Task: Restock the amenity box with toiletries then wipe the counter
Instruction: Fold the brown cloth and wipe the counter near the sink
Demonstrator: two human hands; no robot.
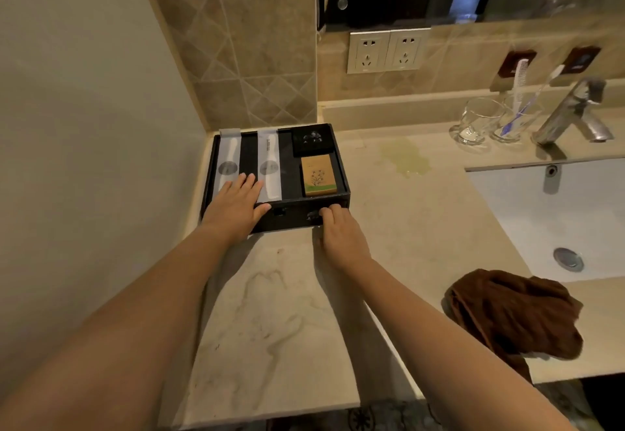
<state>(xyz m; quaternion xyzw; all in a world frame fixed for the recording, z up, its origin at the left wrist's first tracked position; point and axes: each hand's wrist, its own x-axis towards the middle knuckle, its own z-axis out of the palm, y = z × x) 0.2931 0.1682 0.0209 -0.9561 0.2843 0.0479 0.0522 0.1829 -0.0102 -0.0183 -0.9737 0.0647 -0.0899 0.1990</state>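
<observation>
A black amenity box (341,163) sits in the back left corner of the beige counter (277,312). It holds two white wrapped toiletry packets (269,156), a black packet (311,141) and a tan soap box (318,175). My left hand (235,205) lies flat on the box's front left part, fingers over a white packet. My right hand (340,231) touches the box's front wall with curled fingers. A brown cloth (517,312) lies crumpled on the counter to the right.
A yellowish spill (406,158) marks the counter right of the box. The white sink (558,214) with a chrome tap (575,116) is at the right. Two glasses (480,121), one holding a comb and toothbrush, stand behind. Sockets (387,50) are on the wall.
</observation>
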